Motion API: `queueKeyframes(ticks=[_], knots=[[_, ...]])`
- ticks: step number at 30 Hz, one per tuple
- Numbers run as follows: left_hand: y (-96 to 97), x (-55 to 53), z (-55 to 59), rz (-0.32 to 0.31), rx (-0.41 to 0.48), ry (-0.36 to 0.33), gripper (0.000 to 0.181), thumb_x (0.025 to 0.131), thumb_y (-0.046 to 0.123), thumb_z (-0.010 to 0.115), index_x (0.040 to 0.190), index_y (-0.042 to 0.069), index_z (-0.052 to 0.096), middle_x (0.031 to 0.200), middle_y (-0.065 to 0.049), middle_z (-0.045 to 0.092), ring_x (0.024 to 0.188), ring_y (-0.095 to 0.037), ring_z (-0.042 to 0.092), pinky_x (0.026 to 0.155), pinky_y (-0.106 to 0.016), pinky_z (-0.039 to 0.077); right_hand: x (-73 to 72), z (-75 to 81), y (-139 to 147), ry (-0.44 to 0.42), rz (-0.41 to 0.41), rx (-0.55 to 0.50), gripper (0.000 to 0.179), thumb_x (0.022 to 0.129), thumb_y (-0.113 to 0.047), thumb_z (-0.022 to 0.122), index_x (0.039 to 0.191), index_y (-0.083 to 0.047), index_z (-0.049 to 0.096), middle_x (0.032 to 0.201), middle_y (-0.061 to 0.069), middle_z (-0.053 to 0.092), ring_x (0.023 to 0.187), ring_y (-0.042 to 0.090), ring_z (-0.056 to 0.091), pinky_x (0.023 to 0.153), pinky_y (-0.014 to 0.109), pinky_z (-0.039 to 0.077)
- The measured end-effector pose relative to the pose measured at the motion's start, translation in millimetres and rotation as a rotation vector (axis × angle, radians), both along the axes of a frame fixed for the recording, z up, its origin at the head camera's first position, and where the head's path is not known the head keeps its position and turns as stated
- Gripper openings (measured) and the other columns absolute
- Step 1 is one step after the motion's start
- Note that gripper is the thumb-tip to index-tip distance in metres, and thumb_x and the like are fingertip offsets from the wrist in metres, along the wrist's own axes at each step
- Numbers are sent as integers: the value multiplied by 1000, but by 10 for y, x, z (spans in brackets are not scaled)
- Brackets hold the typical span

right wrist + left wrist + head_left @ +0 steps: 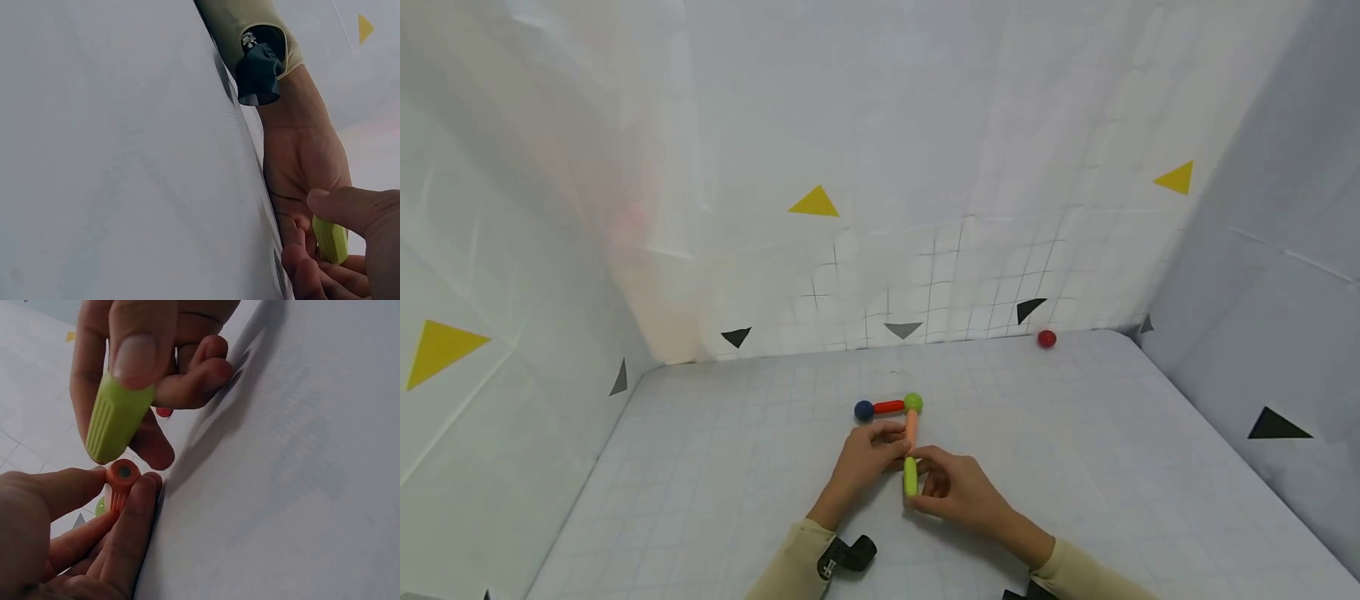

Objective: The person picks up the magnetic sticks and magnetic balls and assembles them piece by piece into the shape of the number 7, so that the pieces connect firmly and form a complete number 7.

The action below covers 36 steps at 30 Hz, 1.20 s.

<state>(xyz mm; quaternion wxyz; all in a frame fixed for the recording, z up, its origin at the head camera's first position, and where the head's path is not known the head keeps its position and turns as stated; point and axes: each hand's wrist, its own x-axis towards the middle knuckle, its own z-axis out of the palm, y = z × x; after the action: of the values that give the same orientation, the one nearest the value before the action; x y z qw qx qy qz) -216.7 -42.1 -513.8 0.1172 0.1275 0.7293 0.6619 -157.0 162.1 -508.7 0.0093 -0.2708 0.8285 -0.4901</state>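
My left hand (pixel 867 460) pinches an orange magnetic stick (pixel 912 429), whose near end shows a round metal disc in the left wrist view. The stick's far end meets a light green ball (pixel 913 402). A red stick (pixel 889 407) runs left from that ball to a dark blue ball (pixel 864 411). Between thumb and fingers, my right hand (pixel 961 493) holds a yellow-green ribbed stick (pixel 119 422), roughly in line with the orange one. Its lower end is close to the orange stick's end; a small gap seems to separate them.
At the back right of the white table (pixel 715 467) lies a red ball (pixel 1047 338). White sheeting with yellow and dark triangles walls the back and both sides. A black wrist camera (pixel 853 554) sticks out from the left sleeve.
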Motion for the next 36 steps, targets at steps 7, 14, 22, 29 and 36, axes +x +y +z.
queueKeyframes(ticks=[7, 14, 22, 29, 36], knots=[[-5, 5, -2, -10, 30, -7, 33, 98, 11, 75, 127, -3, 70, 116, -12, 71, 99, -22, 71, 79, -34, 60, 28, -7, -23, 41, -85, 18, 54, 89, -18, 86, 136, -5, 63, 100, -4, 73, 66, 5, 65, 54, 27, 54], [8, -2, -18, -13, 30, -18, 32, 98, 11, 74, 126, -3, 70, 110, -12, 72, 94, -22, 72, 78, -33, 60, 78, -15, -57, 56, -114, 30, 54, 89, -16, 86, 136, -1, 64, 100, -1, 74, 66, 4, 62, 54, 25, 52], [3, 5, -28, -9, 22, -11, 31, 98, 11, 74, 125, -3, 71, 110, -12, 72, 94, -22, 72, 78, -33, 60, 89, -34, -66, 59, -110, 28, 56, 89, -17, 86, 138, -3, 62, 102, -2, 73, 66, 4, 62, 55, 25, 52], [6, 6, -20, -2, 12, -12, 31, 98, 13, 75, 125, -2, 71, 111, -12, 72, 96, -21, 71, 78, -33, 60, 80, -44, -64, 84, -106, 25, 56, 89, -14, 86, 137, -3, 61, 102, -2, 74, 66, 4, 61, 54, 24, 52], [2, 3, 1, 5, -29, 20, 32, 98, 19, 76, 125, 1, 72, 115, -10, 73, 100, -21, 71, 81, -34, 59, 70, -48, -68, 93, -98, 23, 60, 88, -16, 87, 140, -9, 56, 103, -4, 74, 63, 4, 60, 54, 24, 51]])
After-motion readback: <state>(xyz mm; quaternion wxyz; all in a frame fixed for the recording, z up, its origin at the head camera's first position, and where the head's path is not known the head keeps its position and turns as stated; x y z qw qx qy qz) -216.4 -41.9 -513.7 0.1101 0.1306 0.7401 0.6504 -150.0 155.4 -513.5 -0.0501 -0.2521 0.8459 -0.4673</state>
